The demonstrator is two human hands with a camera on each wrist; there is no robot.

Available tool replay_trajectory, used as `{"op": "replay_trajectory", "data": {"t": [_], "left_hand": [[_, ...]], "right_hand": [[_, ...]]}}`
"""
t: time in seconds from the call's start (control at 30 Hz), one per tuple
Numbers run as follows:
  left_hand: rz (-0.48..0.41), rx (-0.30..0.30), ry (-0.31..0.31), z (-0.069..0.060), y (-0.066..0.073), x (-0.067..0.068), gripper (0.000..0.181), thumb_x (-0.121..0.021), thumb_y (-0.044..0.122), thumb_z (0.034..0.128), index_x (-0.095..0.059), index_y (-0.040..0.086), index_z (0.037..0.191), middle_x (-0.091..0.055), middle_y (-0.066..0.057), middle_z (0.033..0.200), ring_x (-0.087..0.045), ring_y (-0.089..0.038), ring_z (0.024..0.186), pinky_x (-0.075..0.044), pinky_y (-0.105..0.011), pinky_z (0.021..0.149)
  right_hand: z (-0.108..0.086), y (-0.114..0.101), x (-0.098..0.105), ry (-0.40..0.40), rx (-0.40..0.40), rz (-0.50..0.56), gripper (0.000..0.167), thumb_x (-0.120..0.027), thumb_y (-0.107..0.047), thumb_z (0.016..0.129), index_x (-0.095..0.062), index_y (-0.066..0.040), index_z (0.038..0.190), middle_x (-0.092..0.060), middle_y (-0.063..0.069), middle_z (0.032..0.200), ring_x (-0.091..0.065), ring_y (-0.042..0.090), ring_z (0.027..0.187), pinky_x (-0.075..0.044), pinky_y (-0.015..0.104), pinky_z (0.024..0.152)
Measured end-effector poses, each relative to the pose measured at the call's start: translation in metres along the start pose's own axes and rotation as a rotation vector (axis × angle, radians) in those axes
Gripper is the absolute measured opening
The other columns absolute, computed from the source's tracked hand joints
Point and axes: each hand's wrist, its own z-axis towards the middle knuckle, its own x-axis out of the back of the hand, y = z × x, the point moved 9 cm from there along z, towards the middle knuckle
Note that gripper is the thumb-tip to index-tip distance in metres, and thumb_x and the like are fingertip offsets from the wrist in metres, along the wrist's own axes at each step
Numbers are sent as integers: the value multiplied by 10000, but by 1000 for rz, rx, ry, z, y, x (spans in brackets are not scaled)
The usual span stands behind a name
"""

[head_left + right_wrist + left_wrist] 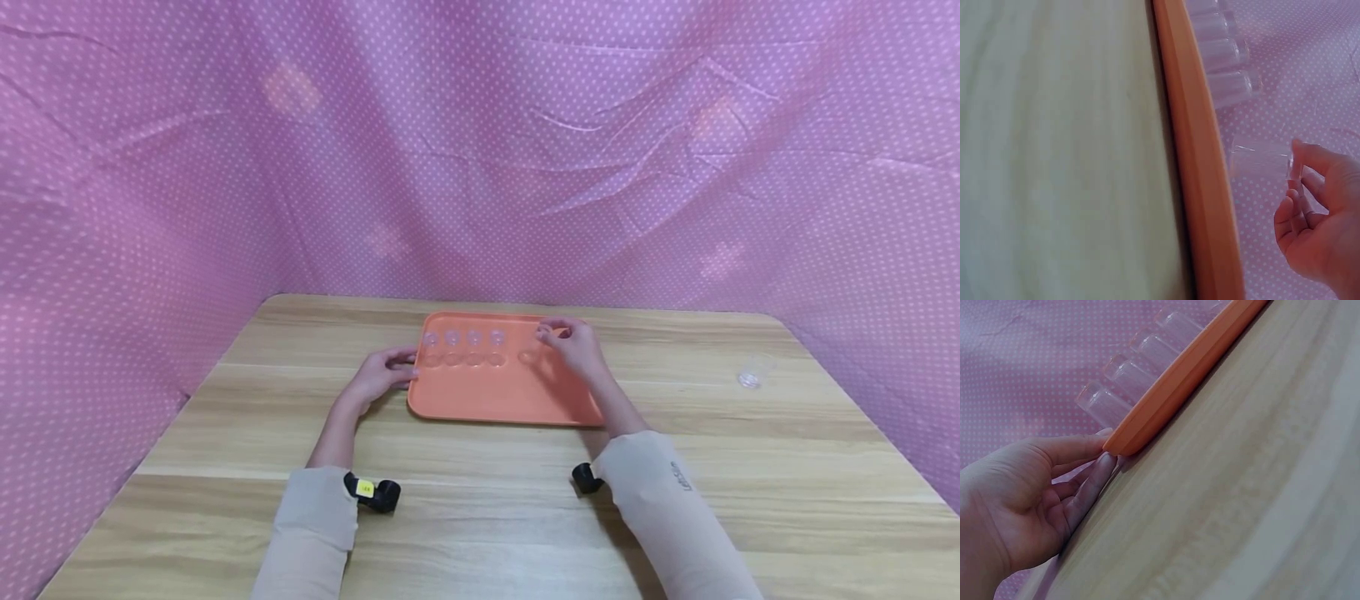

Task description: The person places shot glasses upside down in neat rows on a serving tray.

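Note:
My left hand (381,379) holds the left edge of an orange tray (480,396), fingertips at its rim in the left wrist view. Several clear cups (475,348) stand upside down in a row along the tray's left and back part. With thumb and fingers, my right hand (577,346) pinches the base end of another clear cup (1261,157), mouth downward, right of the row with a gap between. Whether this cup's rim touches the tray cannot be told, as the tray's side wall (1200,181) hides its lower end.
Another clear cup (750,377) stands on the wooden table (480,517) to the right, apart from the tray. A pink dotted curtain (480,167) hangs behind the table and on both sides.

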Motion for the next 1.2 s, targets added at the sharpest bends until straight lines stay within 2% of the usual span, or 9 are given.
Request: {"op": "replay_trajectory", "data": {"t": [0.17,0.3,0.57,0.7,1.2], "left_hand": [[0,-11,8,-2,3,-1,501,-579,-35,858,-389,-106,1317,-471,-270,1219,-577,-209,903,-540,-289,794],[-6,-17,6,-1,2,-2,503,-578,-43,856,-385,-113,1315,-471,-269,1212,-577,-202,889,-543,-291,788],[-8,-24,8,-3,4,-1,500,-576,-50,854,-385,-122,1311,-467,-284,1214,-578,-206,887,-542,-292,791],[-7,-29,4,-3,3,-1,504,-579,-42,858,-378,-128,1312,-461,-293,1220,-577,-209,895,-540,-296,797],[8,-19,13,-1,1,0,516,-585,-49,852,-376,-119,1318,-458,-284,1231,-566,-228,921,-539,-291,796]], "right_hand": [[1,1,-9,-15,4,5,259,-683,-209,840,-674,-43,1039,-659,74,981,-547,197,794,-467,253,595],[-1,1,-15,-45,-1,5,281,-674,-228,849,-665,-45,1062,-650,76,992,-537,181,734,-453,242,552],[-1,-8,-27,-79,28,-50,248,-687,-200,835,-675,-59,1038,-652,48,946,-554,173,742,-478,243,557],[2,-9,-33,-93,24,-36,234,-685,-186,836,-679,-52,1028,-652,51,914,-533,177,689,-441,228,498],[4,-10,-41,-90,10,-21,238,-701,-168,822,-677,-35,1018,-628,65,911,-485,124,605,-372,175,421]]}}
